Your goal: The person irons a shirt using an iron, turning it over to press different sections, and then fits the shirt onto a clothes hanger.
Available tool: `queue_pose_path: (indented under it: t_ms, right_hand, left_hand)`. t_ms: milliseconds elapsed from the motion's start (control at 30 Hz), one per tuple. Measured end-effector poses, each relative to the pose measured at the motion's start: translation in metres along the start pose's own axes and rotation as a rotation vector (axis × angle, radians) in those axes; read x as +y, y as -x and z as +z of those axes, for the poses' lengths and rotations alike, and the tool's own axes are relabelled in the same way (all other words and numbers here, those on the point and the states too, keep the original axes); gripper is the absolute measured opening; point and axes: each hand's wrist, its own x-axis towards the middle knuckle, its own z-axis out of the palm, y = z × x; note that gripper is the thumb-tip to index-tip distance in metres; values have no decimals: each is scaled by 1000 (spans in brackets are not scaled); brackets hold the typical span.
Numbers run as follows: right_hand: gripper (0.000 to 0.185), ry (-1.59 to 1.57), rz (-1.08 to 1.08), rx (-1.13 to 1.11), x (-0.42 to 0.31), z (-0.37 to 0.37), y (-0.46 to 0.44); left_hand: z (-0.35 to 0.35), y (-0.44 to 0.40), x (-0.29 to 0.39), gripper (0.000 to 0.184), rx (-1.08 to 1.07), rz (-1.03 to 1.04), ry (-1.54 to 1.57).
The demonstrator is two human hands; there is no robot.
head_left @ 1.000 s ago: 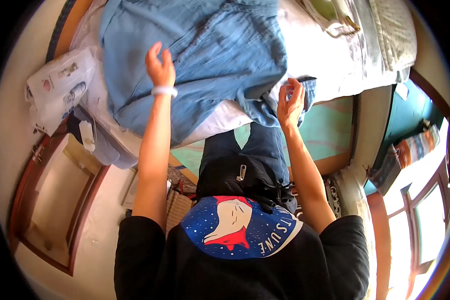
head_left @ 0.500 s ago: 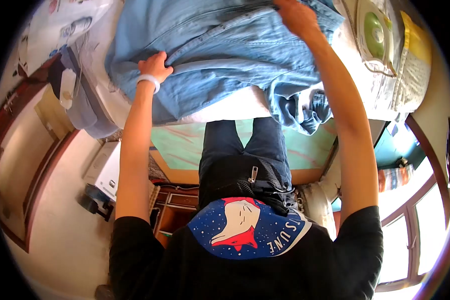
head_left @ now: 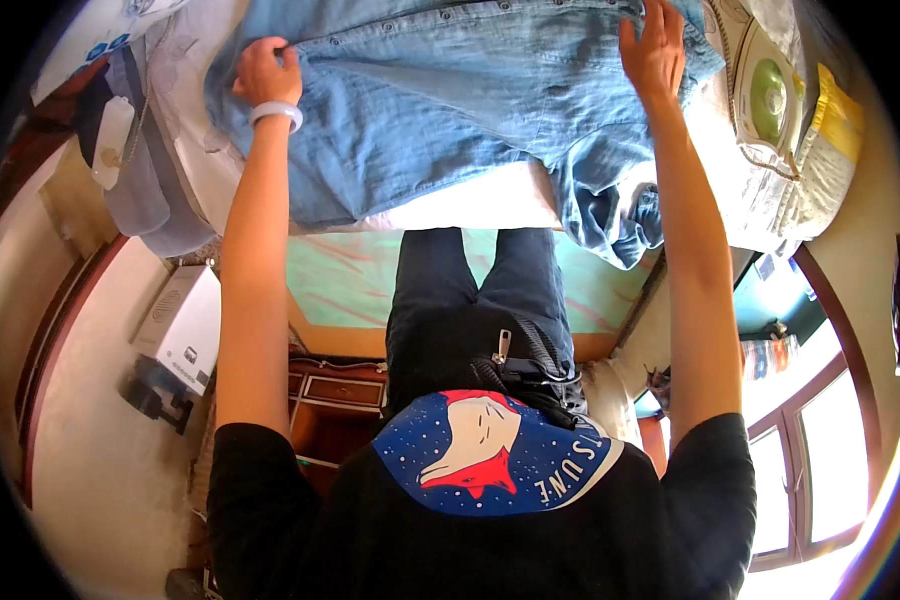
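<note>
A blue denim shirt (head_left: 450, 110) lies spread over a white-covered surface (head_left: 490, 200), its row of buttons running across near the top of the view. My left hand (head_left: 268, 75), with a pale bangle at the wrist, is closed on the shirt at the left end of the button strip. At the strip's right end, my right hand (head_left: 656, 50) rests on the cloth with its fingers stretched out. A crumpled sleeve (head_left: 610, 215) hangs over the near edge on the right.
A green and white iron (head_left: 768, 98) stands to the right, its cord beside it. Next to it is a yellow and white packet (head_left: 838, 115). Grey cloth (head_left: 135, 200) hangs at the left. Lower down are a white box (head_left: 180, 322) and a wooden drawer unit (head_left: 342, 392).
Both hands have moved apart, the left up and outward, the right to the right with its fingers straightened. The shirt front is flatter, and its button strip lies straighter and farther away.
</note>
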Motion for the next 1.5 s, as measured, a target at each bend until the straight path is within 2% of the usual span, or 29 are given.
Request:
queue_pose_path:
  t_ms: [33,100,133,167,200,233,267,300,367,467,567,667,767,800,900,933,1067,1200,1300,1400,1500]
  right_hand:
    - [36,-38,-145,34,-7,-10,13]
    - [28,-66,-66,-172,-27,-45,53]
    - [24,-88,-71,-269,-37,-62,76]
    - [27,-59,6,-383,-47,-73,109]
    - [27,-186,-83,-418,-53,-83,137]
    - [24,-249,-46,-543,-73,-100,150]
    - [25,-229,-86,-565,-80,-103,173]
    - [31,-160,-88,-699,-85,-107,189]
    - [32,-72,-59,-755,-94,-106,198]
    - [31,-52,22,-699,-92,-93,202]
    - [28,-62,87,-706,-79,-94,203]
    - [27,45,162,-658,-67,-113,211]
    - [27,84,148,-710,-59,-121,226]
    - [27,93,133,-733,-59,-121,227]
    - [30,122,135,-794,-62,-116,221]
    - [30,107,108,-760,-62,-113,219]
    - [27,24,83,-643,-80,-107,197]
    - [22,0,85,-617,-89,-96,188]
    - [20,11,97,-589,-100,-92,175]
    - [20,-26,13,-503,-112,-78,146]
    - [20,-94,-63,-458,-134,-40,84]
  left_hand:
    - [-1,10,-11,22,75,8,50]
    - [-11,41,-33,25,238,30,143]
    - [-17,67,-42,30,240,-72,94]
    - [-21,101,-54,34,242,-174,45]
    - [-20,136,-70,40,150,-356,-18]
    - [-22,169,-78,43,45,-519,-50]
    - [-26,199,-77,44,-28,-609,-90]
    - [-29,224,-72,44,-103,-700,-129]
    - [-37,252,-66,44,-326,-903,-5]
    - [-28,273,-72,36,-300,-906,167]
    - [-30,276,-72,27,-160,-838,255]
    - [-60,282,-57,20,0,-1060,310]
    - [-55,322,-71,20,-147,-1171,291]
    - [-40,341,-90,25,-228,-1254,431]
    - [-28,334,-107,33,-237,-1204,288]
    - [-34,315,-102,37,-130,-1150,275]
    - [-47,202,-101,37,138,-596,332]
    - [-20,99,-122,36,132,-340,194]
    - [-10,55,-133,33,96,-302,214]
    - [-16,41,-128,29,20,-425,272]
    - [-31,36,-128,28,-199,-369,273]
